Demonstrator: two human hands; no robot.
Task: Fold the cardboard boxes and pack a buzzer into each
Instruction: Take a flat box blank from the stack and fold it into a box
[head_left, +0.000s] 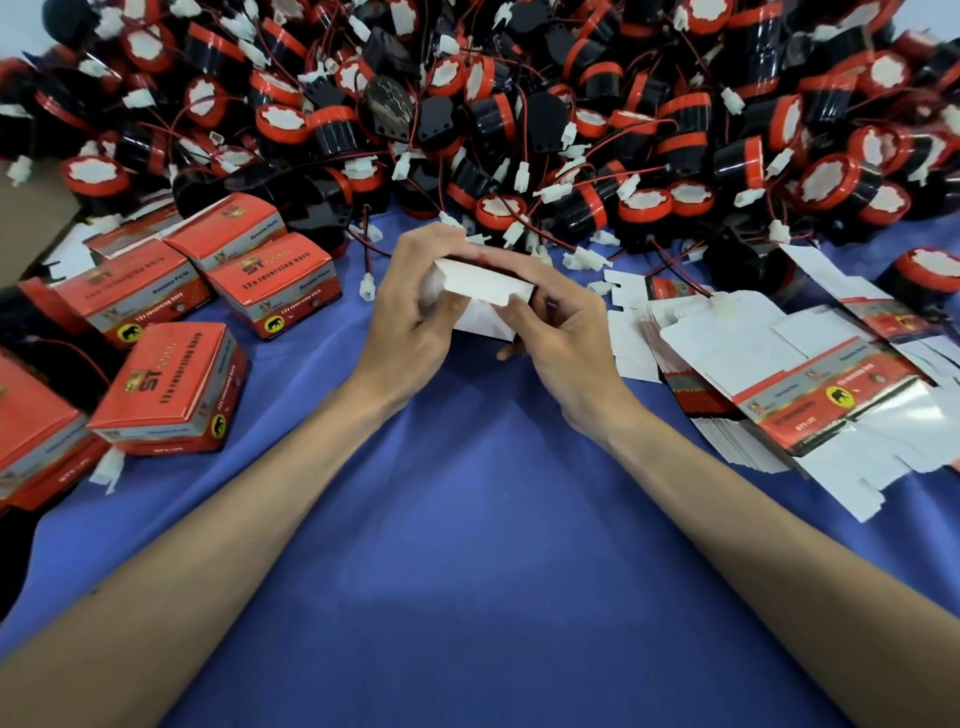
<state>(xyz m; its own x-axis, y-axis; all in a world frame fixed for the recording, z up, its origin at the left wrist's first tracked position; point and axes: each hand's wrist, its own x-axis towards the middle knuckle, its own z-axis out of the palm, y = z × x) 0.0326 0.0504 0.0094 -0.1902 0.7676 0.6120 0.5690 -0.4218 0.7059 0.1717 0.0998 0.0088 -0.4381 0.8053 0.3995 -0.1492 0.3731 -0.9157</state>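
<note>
Holding one part-folded cardboard box (480, 293) in both hands, a bit toward 12 o'clock from the middle of the shot, over the blue cloth (478, 545) (touching it or just above it, can't tell from this angle). Mostly white inside faces and flaps showing, plus a sliver of red print along the far edge. Got the left hand (410, 312) clamped on the box's 9 o'clock end, fingers curled over the far top edge, thumb tucked against the near flaps. Same deal with the right hand (563, 353) on the 3 o'clock end: thumb pressed onto a white flap, other fingers curled under and behind. Hands close together, nearly meeting across the box. Up at 12 o'clock, right behind the box, a huge heap of buzzers (519, 114): black bodies, red rims, white round labels, thin red and black wires and white plugs tangled all through. Over at 9 o'clock, a cluster of finished boxes (171, 384), red tops, closed, "12v reversing horn" readable on a few, some tipped at odd angles. Out at 3 o'clock, a fanned stack of flat box blanks (779, 400), mostly white side up with a red printed strip across. One stray buzzer (930, 270) sitting past the blanks around 2 o'clock. Loose white plug (368, 286) just beside the left hand, on its 9 o'clock side. Bare forearms coming in from 7 and 5 o'clock.
</note>
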